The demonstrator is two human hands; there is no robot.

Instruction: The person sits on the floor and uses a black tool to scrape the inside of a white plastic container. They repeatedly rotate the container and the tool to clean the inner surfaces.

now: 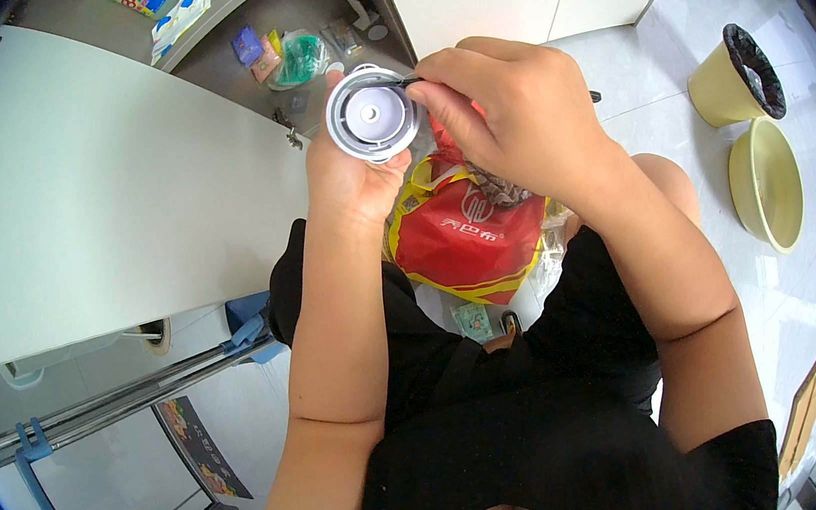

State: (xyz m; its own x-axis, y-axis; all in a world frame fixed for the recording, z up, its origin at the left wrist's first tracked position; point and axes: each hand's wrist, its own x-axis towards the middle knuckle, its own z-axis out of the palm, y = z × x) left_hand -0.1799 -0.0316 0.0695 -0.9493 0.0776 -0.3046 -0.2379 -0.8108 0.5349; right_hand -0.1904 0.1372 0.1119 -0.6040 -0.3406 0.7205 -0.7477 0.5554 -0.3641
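My left hand (347, 186) grips a round white and clear plastic container (384, 128) from below and behind, its open, ringed inside facing up at me. A small hole or stub marks the middle of its white inner disc. Between thumb and forefinger, my right hand (516, 110) pinches a thin dark tool (394, 83), whose tip crosses the container's upper right rim. My palm hides most of that tool, so its kind cannot be told. Below both hands, between my legs, sits a red plastic bag (464, 252) with yellow edges and writing.
An open cabinet door (106, 191) spans the left. Inside the cabinet lie a purple packet (247, 45) and a green item in clear plastic (300, 57). Right, on the tiled floor, stand a lined yellow bin (712, 88) and a yellow basin (771, 191). A metal rack (160, 396) crosses lower left.
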